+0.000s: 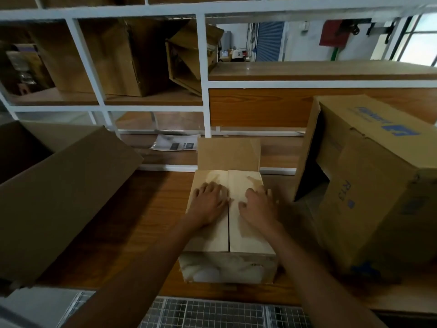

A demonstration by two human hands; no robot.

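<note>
Small cardboard box (228, 223) on wooden table (132, 209) at centre, two top flaps folded down and meeting, far flap upright, left hand (209, 202) flat on left flap, fingers spread and released, right hand (259, 205) pressing right flap, fingers loosely bent, grasping nothing, large printed box (369, 185) just beside on right, open carton (59, 185) on left.

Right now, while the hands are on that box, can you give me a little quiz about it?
1. True or false: the left hand and the right hand both press on the folded top flaps of the small box.
2. Which flap of it stands up? A) far B) left C) right
3. Fill in: the big box with blue print lies to the ____ of it.

Key: 1 true. 2 A, the far flap. 3 right.
</note>
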